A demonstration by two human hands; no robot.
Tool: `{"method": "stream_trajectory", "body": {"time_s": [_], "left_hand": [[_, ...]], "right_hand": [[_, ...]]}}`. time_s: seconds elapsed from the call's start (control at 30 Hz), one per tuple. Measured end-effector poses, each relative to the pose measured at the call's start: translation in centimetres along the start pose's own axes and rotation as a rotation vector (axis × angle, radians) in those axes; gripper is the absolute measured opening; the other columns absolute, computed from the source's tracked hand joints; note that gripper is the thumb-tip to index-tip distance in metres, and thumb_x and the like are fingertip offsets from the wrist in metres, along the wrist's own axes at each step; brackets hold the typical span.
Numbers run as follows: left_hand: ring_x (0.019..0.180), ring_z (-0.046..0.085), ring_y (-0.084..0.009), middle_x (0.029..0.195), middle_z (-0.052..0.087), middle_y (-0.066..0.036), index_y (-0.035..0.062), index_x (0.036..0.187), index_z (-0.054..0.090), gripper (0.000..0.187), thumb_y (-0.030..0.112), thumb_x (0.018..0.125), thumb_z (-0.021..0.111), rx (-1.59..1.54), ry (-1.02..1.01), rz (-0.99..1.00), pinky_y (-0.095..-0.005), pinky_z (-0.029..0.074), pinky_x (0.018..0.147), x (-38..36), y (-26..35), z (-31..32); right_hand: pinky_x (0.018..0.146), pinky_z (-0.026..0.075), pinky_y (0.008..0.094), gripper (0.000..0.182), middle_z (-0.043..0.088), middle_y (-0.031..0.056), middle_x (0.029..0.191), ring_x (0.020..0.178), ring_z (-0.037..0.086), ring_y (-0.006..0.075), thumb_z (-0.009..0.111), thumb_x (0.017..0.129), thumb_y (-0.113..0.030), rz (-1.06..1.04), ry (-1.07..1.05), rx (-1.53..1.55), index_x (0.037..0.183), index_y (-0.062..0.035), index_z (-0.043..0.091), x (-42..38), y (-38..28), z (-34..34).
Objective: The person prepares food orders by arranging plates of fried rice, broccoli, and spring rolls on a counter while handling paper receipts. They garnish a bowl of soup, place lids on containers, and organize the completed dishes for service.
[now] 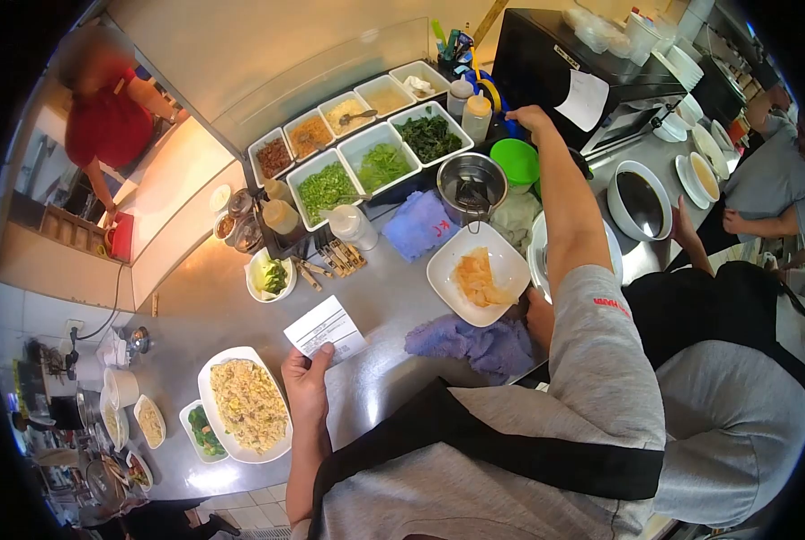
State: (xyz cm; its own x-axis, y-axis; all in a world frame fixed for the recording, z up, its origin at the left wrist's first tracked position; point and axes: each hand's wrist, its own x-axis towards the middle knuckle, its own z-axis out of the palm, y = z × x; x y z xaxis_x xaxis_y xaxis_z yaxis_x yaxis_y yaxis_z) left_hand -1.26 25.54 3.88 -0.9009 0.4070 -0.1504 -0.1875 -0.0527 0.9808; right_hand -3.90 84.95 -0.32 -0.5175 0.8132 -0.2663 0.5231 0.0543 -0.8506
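My left hand (307,382) pinches a printed paper slip (324,326) between thumb and fingers, above the steel counter. My right arm stretches across to the back, where my right hand (530,120) has a finger extended beside the squeeze bottles (477,115) and a blue ring-shaped thing (490,97). Nothing shows in that hand, though some of its fingers are hidden. Left of the slip sit an oval plate of fried rice (245,405) and a small dish of green vegetables (204,430). A co-worker's hand (539,319) is at the white dish of pale orange slices (479,276).
Along the back stand white tubs of chopped greens (326,191) and other toppings. A steel pot (472,186), a green bowl (515,162) and purple cloths (474,346) lie rightward. A co-worker at right touches a bowl of dark liquid (639,200); a red-shirted person (110,117) stands beyond the opening.
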Motion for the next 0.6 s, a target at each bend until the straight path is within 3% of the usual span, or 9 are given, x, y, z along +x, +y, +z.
{"method": "stream_trajectory", "body": {"time_s": [0.07,0.17,0.2,0.3,0.43,0.47,0.5,0.57,0.6], "left_hand": [[0.087,0.060,-0.0120,0.098,0.066,-0.008,0.0000,0.104,0.062,0.021,0.002,0.082,0.062,0.005,-0.012,0.002,-0.0269,0.045,0.081,0.1,-0.1,0.0],[0.087,0.060,-0.0121,0.098,0.066,-0.008,-0.0001,0.104,0.062,0.021,0.002,0.082,0.062,0.005,-0.023,-0.012,-0.0267,0.045,0.081,0.0,-0.2,-0.3],[0.087,0.060,-0.0122,0.098,0.066,-0.008,-0.0001,0.104,0.062,0.022,0.002,0.083,0.061,0.004,-0.024,-0.018,-0.0267,0.045,0.081,0.0,-0.3,-0.3],[0.088,0.059,-0.0122,0.098,0.066,-0.008,-0.0003,0.104,0.061,0.022,0.002,0.082,0.062,-0.007,-0.037,-0.050,-0.0268,0.045,0.081,0.0,-0.5,-0.7],[0.088,0.058,-0.0125,0.098,0.065,-0.007,-0.0015,0.105,0.061,0.023,0.003,0.082,0.062,-0.011,-0.057,-0.042,-0.0273,0.045,0.081,0.3,-0.9,-0.4],[0.088,0.058,-0.0127,0.098,0.065,-0.007,-0.0019,0.105,0.060,0.023,0.003,0.082,0.061,0.022,-0.071,-0.042,-0.0274,0.045,0.081,0.3,-0.7,-0.2],[0.088,0.058,-0.0128,0.098,0.064,-0.007,-0.0023,0.105,0.060,0.024,0.003,0.082,0.061,0.053,-0.069,-0.042,-0.0275,0.045,0.081,0.4,-0.3,0.0],[0.088,0.057,-0.0132,0.098,0.064,-0.006,-0.0033,0.105,0.059,0.024,0.003,0.081,0.061,0.075,-0.049,-0.077,-0.0274,0.044,0.081,0.5,-0.1,-0.2],[0.089,0.057,-0.0126,0.098,0.063,-0.006,-0.0029,0.106,0.059,0.025,0.003,0.082,0.060,0.124,-0.045,-0.057,-0.0270,0.044,0.082,0.7,0.3,-0.2]], "right_hand": [[0.081,0.040,0.0428,0.025,0.064,0.0122,0.092,0.086,0.057,0.0246,0.071,0.071,-0.018,0.015,-0.015,0.140,0.091,-0.0033,0.068,-0.4,-0.2,-0.4],[0.084,0.037,0.0406,0.032,0.062,0.0072,0.102,0.097,0.054,0.0221,0.069,0.074,-0.027,0.069,-0.050,0.172,0.101,-0.0105,0.066,-2.2,-1.5,-2.3],[0.082,0.036,0.0393,0.030,0.063,0.0070,0.098,0.095,0.055,0.0216,0.069,0.071,-0.023,0.067,0.025,0.143,0.097,-0.0091,0.066,-1.9,-1.5,-2.7],[0.082,0.035,0.0406,0.031,0.062,0.0086,0.102,0.095,0.056,0.0231,0.067,0.070,-0.021,0.019,-0.068,-0.053,0.098,-0.0069,0.065,-3.0,-1.4,-4.5],[0.060,0.043,0.0350,0.019,0.064,0.0116,0.072,0.069,0.061,0.0236,0.064,0.060,-0.014,-0.031,0.005,-0.589,0.074,-0.0015,0.066,-1.9,1.0,-4.0],[0.052,0.044,0.0358,0.016,0.062,0.0150,0.063,0.061,0.061,0.0254,0.062,0.056,-0.012,-0.201,0.062,-0.680,0.065,0.0003,0.065,0.8,3.2,-3.7],[0.084,0.047,0.0403,0.038,0.060,0.0287,0.100,0.097,0.061,0.0362,0.060,0.061,-0.021,-0.186,-0.032,-0.865,0.087,0.0060,0.066,-0.2,1.7,-3.7],[0.091,0.044,0.0410,0.042,0.056,0.0270,0.110,0.105,0.056,0.0372,0.050,0.073,-0.026,-0.216,-0.034,-1.068,0.099,0.0041,0.064,0.8,1.6,-2.8],[0.092,0.044,0.0417,0.042,0.057,0.0268,0.110,0.106,0.055,0.0377,0.052,0.075,-0.027,-0.252,0.093,-0.998,0.099,0.0050,0.064,2.2,2.7,-2.4]]}}
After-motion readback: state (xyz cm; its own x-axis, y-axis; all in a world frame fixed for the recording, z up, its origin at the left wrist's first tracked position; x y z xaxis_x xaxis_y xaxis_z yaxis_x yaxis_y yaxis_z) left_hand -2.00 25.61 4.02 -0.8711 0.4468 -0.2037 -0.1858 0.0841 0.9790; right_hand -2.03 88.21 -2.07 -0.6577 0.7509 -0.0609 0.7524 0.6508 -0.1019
